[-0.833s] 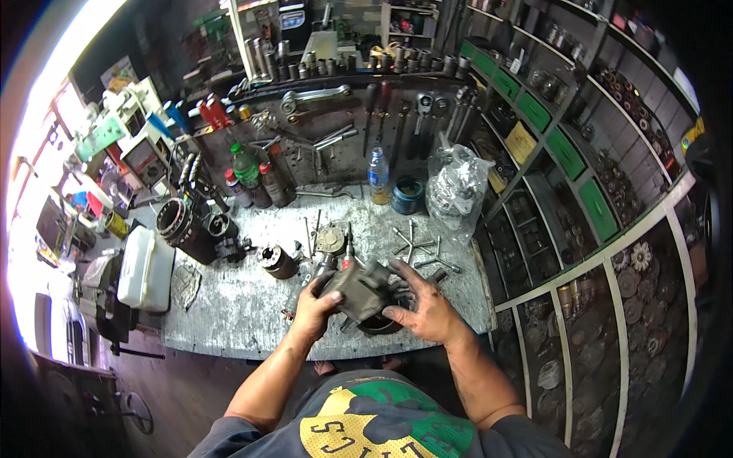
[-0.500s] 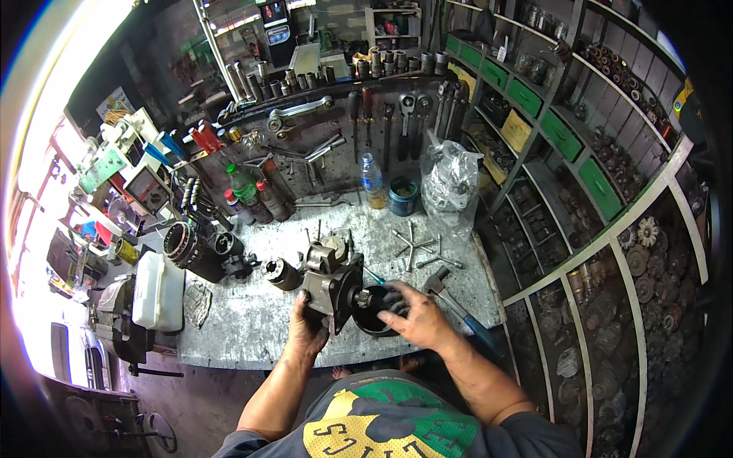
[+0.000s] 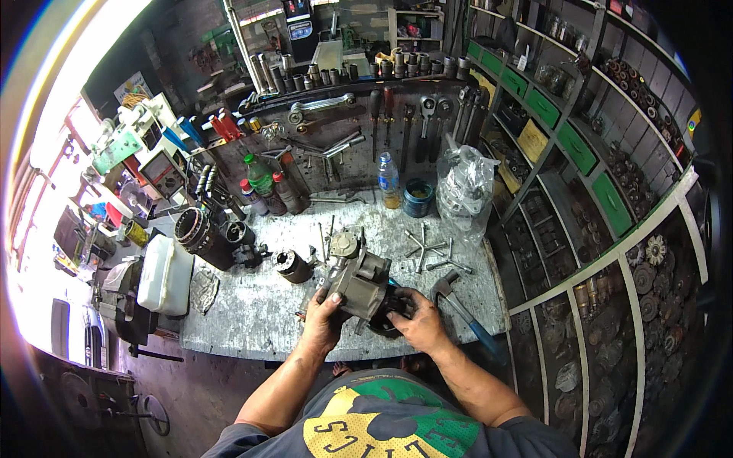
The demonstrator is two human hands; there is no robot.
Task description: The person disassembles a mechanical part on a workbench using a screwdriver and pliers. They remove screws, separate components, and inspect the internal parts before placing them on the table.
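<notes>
Over the front middle of the workbench, both my hands hold a grey cast-metal housing [image 3: 363, 288] with a rounded, bolted end. My left hand [image 3: 324, 324] is closed around its near left side, thumb on top. At the right end, the fingers of my right hand [image 3: 419, 319] curl around the dark shaft end, partly hidden by the housing. Beneath that end is a dark round bowl [image 3: 381, 328], mostly covered. A short dark metal cylinder [image 3: 292, 267] stands on the bench left of the housing.
Right of my hands lies a blue-handled hammer [image 3: 475, 327]; beyond it are three-way wrenches [image 3: 422, 249]. A plastic-wrapped part [image 3: 464, 187], a blue tin [image 3: 418, 200] and a clear bottle [image 3: 389, 183] stand behind. At left are a larger cylinder [image 3: 202, 240] and a white container [image 3: 166, 275].
The housing has turned, so its gear end no longer shows and its bolted side faces up. My right hand has moved in from beside it onto the shaft end. The view has shifted slightly.
</notes>
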